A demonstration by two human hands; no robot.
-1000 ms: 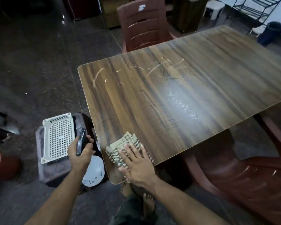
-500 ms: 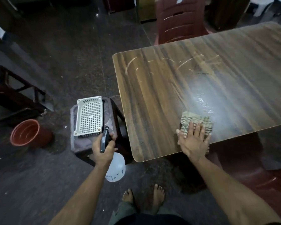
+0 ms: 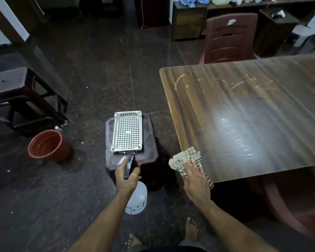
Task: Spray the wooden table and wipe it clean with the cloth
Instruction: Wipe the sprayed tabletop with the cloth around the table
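Note:
The wooden table [image 3: 244, 110] fills the right side, with pale scratch-like streaks near its far end and a wet, shiny patch in the middle. A striped, crumpled cloth [image 3: 186, 158] lies at the table's near left corner, partly hanging over the edge. My right hand [image 3: 195, 176] presses flat on the cloth with straight fingers. My left hand [image 3: 127, 176] grips the black trigger head of a white spray bottle [image 3: 136, 200], held off the table above the floor, beside the stool.
A dark stool [image 3: 131, 157] carrying a white perforated basket [image 3: 127, 131] stands left of the table. An orange pot [image 3: 47, 145] and a second dark stool [image 3: 20, 99] sit further left. Maroon chairs stand behind [image 3: 229, 39] and under the near right [image 3: 289, 206] of the table.
My right hand has slid the cloth left from the wet patch back to the table's near left corner. The view has turned left. My left hand keeps hold of the bottle.

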